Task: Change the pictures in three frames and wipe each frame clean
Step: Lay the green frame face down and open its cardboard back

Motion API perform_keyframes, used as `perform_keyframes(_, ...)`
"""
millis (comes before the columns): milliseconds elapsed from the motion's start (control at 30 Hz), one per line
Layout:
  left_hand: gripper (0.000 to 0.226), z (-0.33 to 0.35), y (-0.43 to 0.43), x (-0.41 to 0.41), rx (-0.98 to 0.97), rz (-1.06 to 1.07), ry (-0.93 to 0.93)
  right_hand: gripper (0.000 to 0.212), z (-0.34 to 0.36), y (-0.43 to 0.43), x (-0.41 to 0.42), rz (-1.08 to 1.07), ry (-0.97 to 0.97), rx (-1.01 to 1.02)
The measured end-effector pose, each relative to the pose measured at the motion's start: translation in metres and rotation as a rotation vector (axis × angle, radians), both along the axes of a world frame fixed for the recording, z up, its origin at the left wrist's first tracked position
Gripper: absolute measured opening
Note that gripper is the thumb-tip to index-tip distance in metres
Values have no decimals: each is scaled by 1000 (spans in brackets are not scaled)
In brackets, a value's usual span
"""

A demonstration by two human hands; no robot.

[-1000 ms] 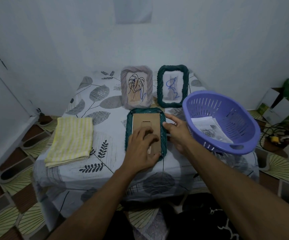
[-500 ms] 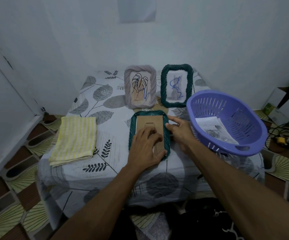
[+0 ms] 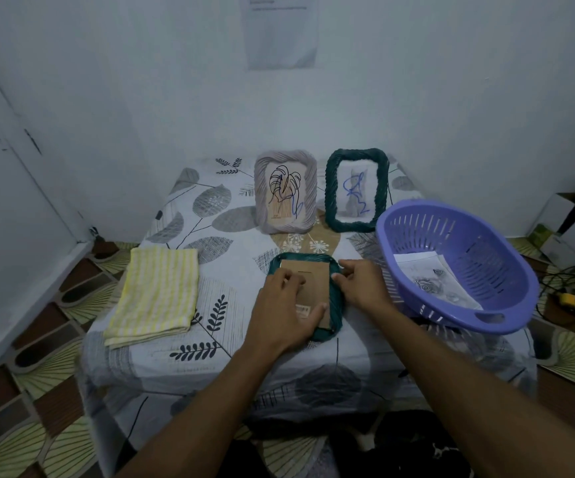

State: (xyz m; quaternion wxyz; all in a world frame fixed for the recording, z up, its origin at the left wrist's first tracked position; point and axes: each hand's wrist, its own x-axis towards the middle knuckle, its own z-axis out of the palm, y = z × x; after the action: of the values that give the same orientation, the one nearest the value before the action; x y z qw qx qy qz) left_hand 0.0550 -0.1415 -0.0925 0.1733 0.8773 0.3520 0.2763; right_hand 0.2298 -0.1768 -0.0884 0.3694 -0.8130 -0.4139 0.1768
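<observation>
A dark green rope frame point(image 3: 337, 307) lies face down near the table's front edge, its brown back board point(image 3: 314, 278) facing up. My left hand point(image 3: 280, 307) lies over the board, with bent fingers at its left edge and the thumb on its lower right part. My right hand point(image 3: 361, 284) holds the frame's right rim with curled fingertips. Behind it stand a grey frame point(image 3: 261, 201) with a leaf drawing and a second green frame point(image 3: 330, 198) with a blue scribble. A folded yellow striped cloth point(image 3: 156, 294) lies at the left.
A purple slotted basket point(image 3: 517, 270) sits tilted at the table's right edge, with printed pictures point(image 3: 430, 281) inside. The small table point(image 3: 210, 343) has a leaf-print cover and stands against a white wall. Boxes and cables lie on the tiled floor at the right.
My left hand has slid from the middle of the back board to its left edge, the thumb spreading to the lower right. My right hand stays at the frame's right rim.
</observation>
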Motion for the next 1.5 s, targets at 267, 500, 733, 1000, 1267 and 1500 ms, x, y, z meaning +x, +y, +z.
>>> perform_keyframes(267,56,11,-2,21,-136,142,129,37,-4,-8,-2,26,-56,68)
perform_keyframes(500,55,20,7,27,-302,252,48,36,-4,-10,2,65,-60,122)
perform_keyframes(733,36,42,16,10,-308,252,-194,29,1,-10,1,74,-26,160)
perform_keyframes(1000,28,50,45,-28,-391,220,-387,18,38,3,-35,184,343,307)
perform_keyframes(1267,20,64,55,-46,-215,270,-437,8,58,25,-73,208,657,325)
perform_keyframes(1500,27,46,55,-43,-429,228,-487,10,55,13,-67,155,685,296)
